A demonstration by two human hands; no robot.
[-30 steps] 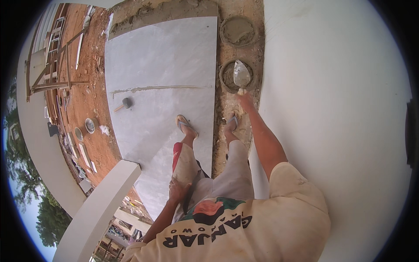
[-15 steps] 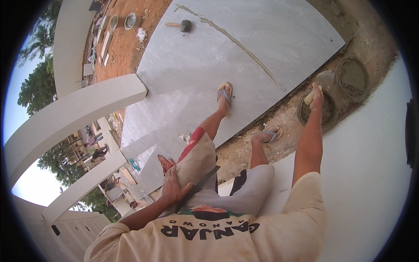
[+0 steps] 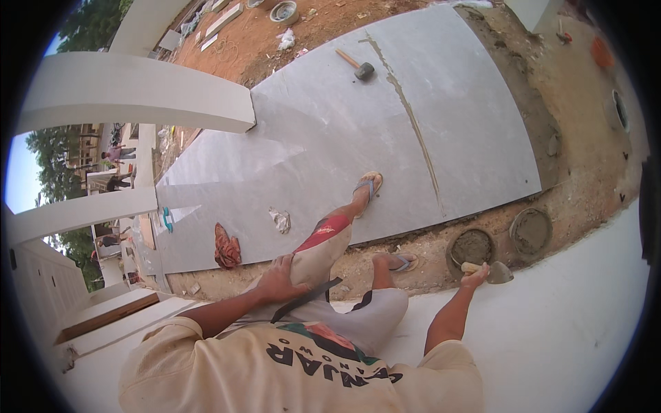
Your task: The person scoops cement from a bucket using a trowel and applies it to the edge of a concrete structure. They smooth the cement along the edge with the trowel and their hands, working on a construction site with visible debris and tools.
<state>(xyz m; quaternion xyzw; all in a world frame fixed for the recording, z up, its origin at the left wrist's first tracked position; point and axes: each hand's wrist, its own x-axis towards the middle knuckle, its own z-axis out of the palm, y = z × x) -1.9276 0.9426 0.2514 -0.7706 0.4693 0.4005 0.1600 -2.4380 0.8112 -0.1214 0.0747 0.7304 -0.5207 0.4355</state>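
Observation:
My right hand (image 3: 476, 277) is closed round the pale handle of a trowel (image 3: 500, 273). The trowel's blade points right, on the near side of two round buckets of grey mortar. The left bucket (image 3: 452, 256) lies just beyond my hand; the right bucket (image 3: 549, 237) stands a little farther off. My left hand (image 3: 281, 281) rests on my bent leg, fingers laid over the trouser cloth, holding nothing. A large grey tile surface (image 3: 317, 165) stretches out in front, with a line of mortar (image 3: 412, 117) across it.
A rubber mallet (image 3: 363, 71) lies on the tiles near the mortar line. A reddish cloth (image 3: 226, 248) and a crumpled white scrap (image 3: 280, 220) lie left of my foot. White pillars (image 3: 144, 93) rise at the left. A white surface (image 3: 551, 316) is at the near right.
My right hand has drawn the trowel back toward me from over the buckets, and its blade now points right. The view has turned. My left hand stays on my leg.

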